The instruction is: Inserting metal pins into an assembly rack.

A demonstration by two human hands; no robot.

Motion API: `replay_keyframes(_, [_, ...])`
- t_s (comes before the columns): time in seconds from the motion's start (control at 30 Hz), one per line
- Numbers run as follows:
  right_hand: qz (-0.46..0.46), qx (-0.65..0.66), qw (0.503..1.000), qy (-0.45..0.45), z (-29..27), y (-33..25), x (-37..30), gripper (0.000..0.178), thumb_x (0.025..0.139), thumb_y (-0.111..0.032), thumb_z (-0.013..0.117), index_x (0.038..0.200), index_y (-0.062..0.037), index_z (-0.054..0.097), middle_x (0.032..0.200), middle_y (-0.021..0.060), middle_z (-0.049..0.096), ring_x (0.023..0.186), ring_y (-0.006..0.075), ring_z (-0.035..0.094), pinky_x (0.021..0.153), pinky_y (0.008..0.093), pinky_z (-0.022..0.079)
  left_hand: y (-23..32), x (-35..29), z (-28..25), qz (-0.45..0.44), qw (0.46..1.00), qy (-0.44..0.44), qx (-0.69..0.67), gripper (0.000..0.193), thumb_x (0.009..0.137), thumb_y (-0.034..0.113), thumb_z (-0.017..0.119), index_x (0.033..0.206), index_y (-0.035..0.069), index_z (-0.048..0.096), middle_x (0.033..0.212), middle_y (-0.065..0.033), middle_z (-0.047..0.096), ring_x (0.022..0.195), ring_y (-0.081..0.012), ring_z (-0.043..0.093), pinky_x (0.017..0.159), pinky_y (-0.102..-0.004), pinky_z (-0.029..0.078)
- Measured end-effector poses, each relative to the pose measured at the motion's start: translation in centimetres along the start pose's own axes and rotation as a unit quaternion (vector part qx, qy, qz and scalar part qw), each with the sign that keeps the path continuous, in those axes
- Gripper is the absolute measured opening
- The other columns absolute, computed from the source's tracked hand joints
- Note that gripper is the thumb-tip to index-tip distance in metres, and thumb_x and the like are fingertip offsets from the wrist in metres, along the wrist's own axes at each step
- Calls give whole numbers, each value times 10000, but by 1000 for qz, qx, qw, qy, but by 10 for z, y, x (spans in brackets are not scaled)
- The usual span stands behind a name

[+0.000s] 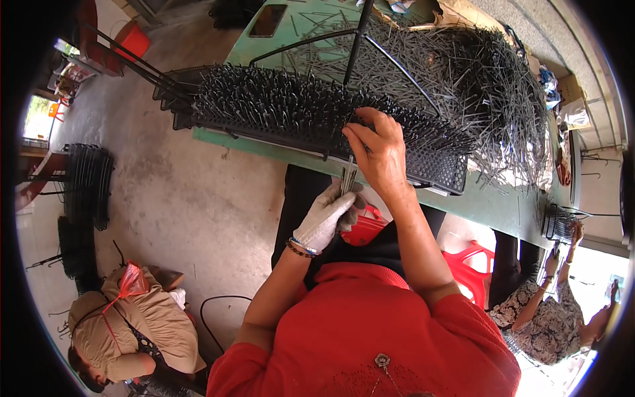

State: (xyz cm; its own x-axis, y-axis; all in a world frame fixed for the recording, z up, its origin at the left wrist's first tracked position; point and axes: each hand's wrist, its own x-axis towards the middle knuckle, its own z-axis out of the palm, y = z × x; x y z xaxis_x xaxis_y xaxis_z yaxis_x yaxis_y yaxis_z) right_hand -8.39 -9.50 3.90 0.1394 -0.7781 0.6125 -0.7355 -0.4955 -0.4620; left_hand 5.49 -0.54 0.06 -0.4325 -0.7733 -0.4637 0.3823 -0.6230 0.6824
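Note:
My left hand (325, 217), in a pale work glove, is closed round a small bundle of thin metal rods (348, 177) that point up toward the table. Over the front of a long black perforated rack (440, 171), my bare right hand (382, 151) has thumb and fingertips drawn together among the standing pieces. Whatever is between those fingertips is too small to make out. Dark thin rods (264, 102) stand upright, densely packed, along most of the rack; its right end shows bare holes.
Behind the rack, a large tangled heap of loose dark rods (463, 79) covers the green table (311, 23). A black metal frame (357, 49) rises over it. One person (142, 324) bends at lower left; another (546, 317) works at right. Black racks (86, 185) stand at left.

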Motion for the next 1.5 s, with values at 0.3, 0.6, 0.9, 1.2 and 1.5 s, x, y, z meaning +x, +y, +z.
replay_keyframes(0.3, [-15,-42,998,45,7,5,-8,162,778,-98,759,929,-50,725,1075,83,653,934,263,605,834,376,436,-3,2,-3,1,999,-17,-36,153,1006,195,529,1106,80,549,842,4,621,587,-10,506,452,-149,365])
replay_keyframes(0.6, [4,-13,998,58,-14,0,-11,189,786,-92,763,964,-42,726,1033,84,670,957,260,619,813,344,475,0,-3,1,22,999,-16,-41,162,1007,170,519,1134,72,542,851,0,622,624,-22,534,512,-160,431])
replay_keyframes(0.9, [233,227,939,-111,-30,-5,-21,127,873,-98,709,921,19,708,842,55,680,763,127,620,672,259,481,8,-5,8,25,999,-20,43,235,999,213,530,1178,61,550,877,-6,634,639,-32,546,502,-172,399])
replay_keyframes(1.2, [276,294,911,91,-25,2,-4,155,937,-98,659,1009,37,683,848,40,690,755,77,600,711,217,493,6,-4,16,8,999,15,31,197,1011,244,509,1076,65,561,715,32,565,529,-12,423,456,-167,298])
replay_keyframes(1.5, [143,155,972,108,-9,3,0,112,888,-53,697,990,-6,699,861,82,698,731,120,629,686,248,506,-2,-1,2,-17,998,-46,38,256,1020,237,494,1203,65,547,877,15,627,605,-11,495,487,-152,382])
